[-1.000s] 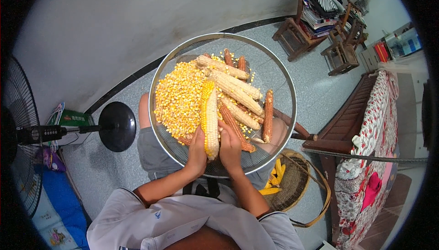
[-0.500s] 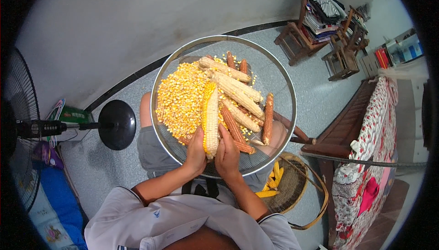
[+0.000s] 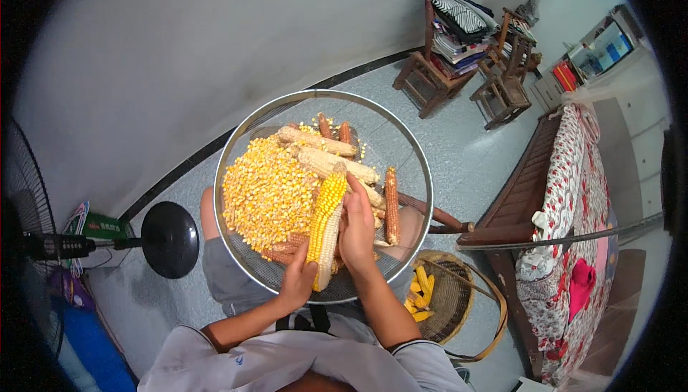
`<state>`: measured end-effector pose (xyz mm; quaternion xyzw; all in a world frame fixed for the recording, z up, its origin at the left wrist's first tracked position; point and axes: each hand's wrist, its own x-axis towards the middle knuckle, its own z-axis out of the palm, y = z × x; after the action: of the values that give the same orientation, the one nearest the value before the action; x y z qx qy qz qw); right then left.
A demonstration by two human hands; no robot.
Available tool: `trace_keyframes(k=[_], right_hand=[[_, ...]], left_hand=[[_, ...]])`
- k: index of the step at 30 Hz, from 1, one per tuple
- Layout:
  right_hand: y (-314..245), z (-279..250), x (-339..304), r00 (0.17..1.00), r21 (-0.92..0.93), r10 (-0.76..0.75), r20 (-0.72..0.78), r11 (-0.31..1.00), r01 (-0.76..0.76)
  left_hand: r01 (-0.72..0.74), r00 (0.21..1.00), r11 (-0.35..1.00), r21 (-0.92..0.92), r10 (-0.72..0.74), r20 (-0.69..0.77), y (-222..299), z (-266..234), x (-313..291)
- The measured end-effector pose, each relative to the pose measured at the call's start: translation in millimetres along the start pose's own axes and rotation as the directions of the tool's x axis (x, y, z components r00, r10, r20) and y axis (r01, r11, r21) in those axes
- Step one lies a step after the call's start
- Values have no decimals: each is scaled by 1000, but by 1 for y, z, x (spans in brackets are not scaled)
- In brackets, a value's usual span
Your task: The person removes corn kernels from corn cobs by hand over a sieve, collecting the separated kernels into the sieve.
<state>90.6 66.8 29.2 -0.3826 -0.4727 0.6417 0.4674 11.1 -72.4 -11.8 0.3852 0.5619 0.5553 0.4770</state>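
A partly shelled corn cob (image 3: 329, 231) stands tilted between my hands, yellow kernels along its left side and bare pale rows along its right. My left hand (image 3: 296, 277) grips its lower end, thumb against the kernels. My right hand (image 3: 356, 231) is wrapped along its right side, fingers near the upper end. Beneath them is a round mesh sieve with a metal rim (image 3: 315, 94), resting over my lap. Loose yellow kernels (image 3: 261, 191) are heaped in its left part. Stripped pale cobs (image 3: 333, 161) and reddish-brown cobs (image 3: 391, 206) lie to the right, some hidden by my right hand.
A woven basket (image 3: 462, 284) with yellow corn (image 3: 423, 293) stands on the floor at lower right. A black fan base (image 3: 170, 240) is on the left. Wooden chairs (image 3: 423, 80) stand at the back right, one stacked with papers. A bed with flowered cloth (image 3: 562, 191) is at right.
The cob has turned, and more of its yellow kernels show. My right hand has moved up along it. The whole view has shifted, with the sieve now lower and further left.
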Motion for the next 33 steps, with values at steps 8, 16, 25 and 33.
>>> trace_keyframes(k=[8, 16, 25, 33], right_hand=[[-9, 22, 14, 1000, 203, 29, -1, 979, -28], [-16, 19, 11, 996, 116, 76, -50, 991, -70], [15, 12, 8, 995, -227, -83, -53, 971, 69], [24, 13, 4, 997, 33, 45, -60, 999, -43]], left_hand=[[-7, 995, 973, -232, 29, 93, -19, -6, -1], [6, 995, 950, -311, 24, 94, -16, -5, -1], [47, 997, 962, -271, -29, 71, -8, -4, 0], [91, 996, 953, -288, -93, 8, -10, 3, 3]])
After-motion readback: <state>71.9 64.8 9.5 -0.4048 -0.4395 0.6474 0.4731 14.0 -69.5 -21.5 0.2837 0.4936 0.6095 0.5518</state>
